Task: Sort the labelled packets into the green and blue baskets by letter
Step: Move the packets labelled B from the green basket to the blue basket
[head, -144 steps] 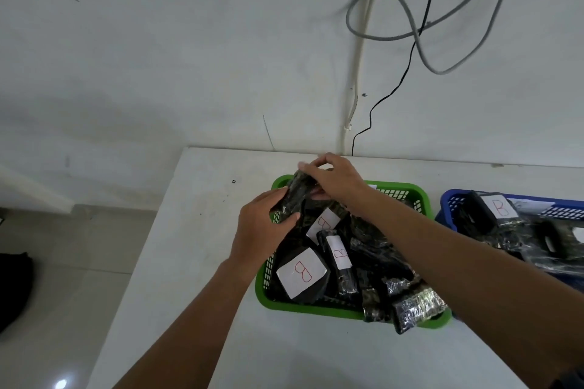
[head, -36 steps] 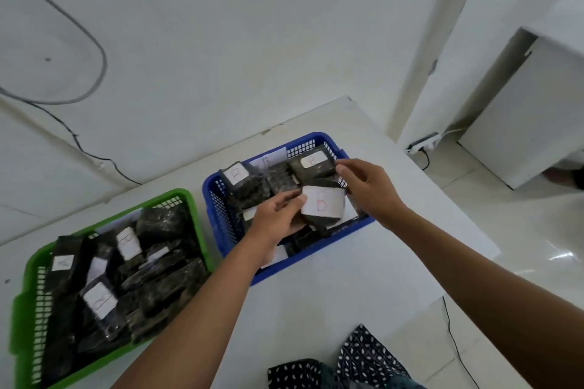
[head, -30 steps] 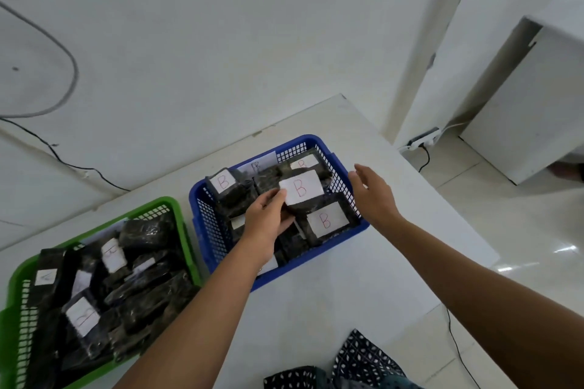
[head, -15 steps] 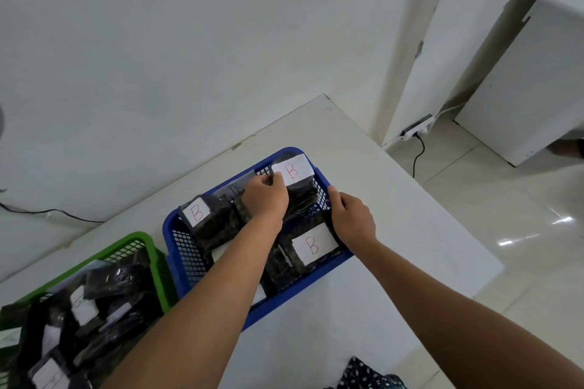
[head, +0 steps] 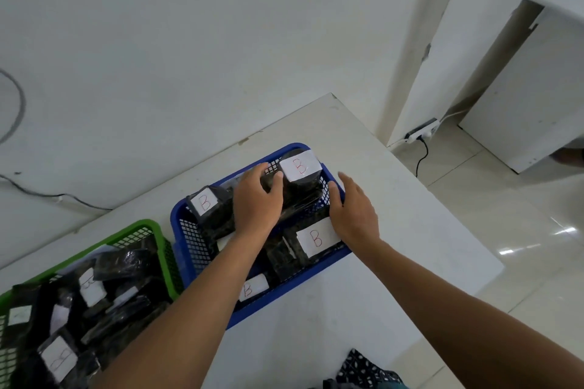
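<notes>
The blue basket (head: pixel 189 232) stands mid-table, filled with dark packets carrying white labels with a red B. My left hand (head: pixel 256 202) is shut on one B packet (head: pixel 298 167), which stands at the basket's far corner with its label facing up. My right hand (head: pixel 354 211) lies over the basket's right rim, fingers apart and holding nothing, just beyond another B packet (head: pixel 314 237). More B packets sit at the left (head: pixel 205 202) and near edge (head: pixel 249 289). The green basket (head: pixel 136 227) to the left holds several dark labelled packets (head: pixel 58 357).
The white table (head: pixel 410 230) ends close to the right of the blue basket, with tiled floor below. A power strip (head: pixel 422 134) and a white cabinet (head: pixel 521 98) are on the floor beyond. Patterned cloth (head: pixel 363 369) shows at the bottom edge.
My left hand has carried the B packet from the middle of the blue basket to its far corner. My right hand has lifted off the near B packet and spread over the right rim.
</notes>
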